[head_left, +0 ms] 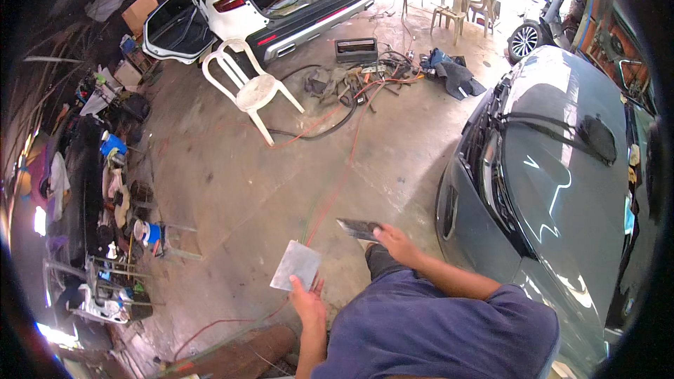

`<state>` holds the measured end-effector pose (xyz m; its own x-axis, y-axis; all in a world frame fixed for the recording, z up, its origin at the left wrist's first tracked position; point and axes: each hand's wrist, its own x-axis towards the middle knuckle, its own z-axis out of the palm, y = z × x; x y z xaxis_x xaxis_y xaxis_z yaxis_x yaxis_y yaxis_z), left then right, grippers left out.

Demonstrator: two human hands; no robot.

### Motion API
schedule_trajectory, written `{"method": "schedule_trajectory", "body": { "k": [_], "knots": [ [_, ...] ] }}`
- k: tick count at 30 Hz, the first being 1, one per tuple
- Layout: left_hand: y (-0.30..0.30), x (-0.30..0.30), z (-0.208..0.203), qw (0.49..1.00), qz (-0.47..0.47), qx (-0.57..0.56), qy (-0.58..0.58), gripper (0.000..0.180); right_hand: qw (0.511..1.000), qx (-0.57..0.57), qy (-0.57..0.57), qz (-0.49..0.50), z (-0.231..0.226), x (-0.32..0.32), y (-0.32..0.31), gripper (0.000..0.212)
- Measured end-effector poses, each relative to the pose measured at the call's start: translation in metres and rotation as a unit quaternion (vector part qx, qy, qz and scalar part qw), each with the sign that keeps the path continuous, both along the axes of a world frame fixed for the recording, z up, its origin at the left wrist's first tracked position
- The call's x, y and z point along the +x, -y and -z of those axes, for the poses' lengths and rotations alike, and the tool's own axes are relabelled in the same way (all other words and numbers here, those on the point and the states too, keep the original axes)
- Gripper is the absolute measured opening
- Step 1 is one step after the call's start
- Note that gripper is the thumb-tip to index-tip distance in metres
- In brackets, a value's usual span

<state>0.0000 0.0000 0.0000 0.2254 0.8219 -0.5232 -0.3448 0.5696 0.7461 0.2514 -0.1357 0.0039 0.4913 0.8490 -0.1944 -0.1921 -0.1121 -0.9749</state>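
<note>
My left hand [307, 302] grips a thin, square, light-grey plate [296, 264] by its lower edge, thumb on top and fingers underneath. The plate is tilted and its upper face looks smeared. In my right hand [398, 244] is a dark, flat scraper [357, 227] with a paler edge, pinched at its right end and pointing left. The two held things are apart, both in front of my body above the concrete floor. The grey car [540, 175] stands close by my right arm.
A white plastic chair [256, 91] stands ahead on the left, before a white car [225, 7] with an open door. Hoses and tools [351, 88] lie on the floor. Cluttered stands [116, 288] line the left; a red hose [210, 324] runs near my feet.
</note>
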Motion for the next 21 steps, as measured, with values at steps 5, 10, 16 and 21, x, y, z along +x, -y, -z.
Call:
{"method": "schedule_trajectory", "body": {
  "k": [5, 10, 16, 21],
  "knots": [
    [-0.126, 0.069, -0.033, 0.998, -0.038, 0.043, -0.038, 0.049, 0.983, -0.007, -0.15, 0.103, -0.057, 0.11, -0.165, 0.048],
    [-0.208, 0.088, -0.016, 0.993, -0.079, 0.072, -0.039, 0.045, 0.974, 0.109, -0.193, -0.037, -0.08, 0.161, -0.324, 0.054],
    [-0.309, 0.111, -0.005, 0.99, -0.116, 0.034, -0.079, 0.048, 0.951, 0.095, -0.281, -0.085, -0.073, 0.152, -0.466, 0.038],
    [-0.436, 0.094, 0.011, 0.988, -0.151, 0.028, -0.024, 0.052, 0.963, 0.035, -0.253, -0.083, -0.049, 0.134, -0.588, 0.027]
  ]
}}
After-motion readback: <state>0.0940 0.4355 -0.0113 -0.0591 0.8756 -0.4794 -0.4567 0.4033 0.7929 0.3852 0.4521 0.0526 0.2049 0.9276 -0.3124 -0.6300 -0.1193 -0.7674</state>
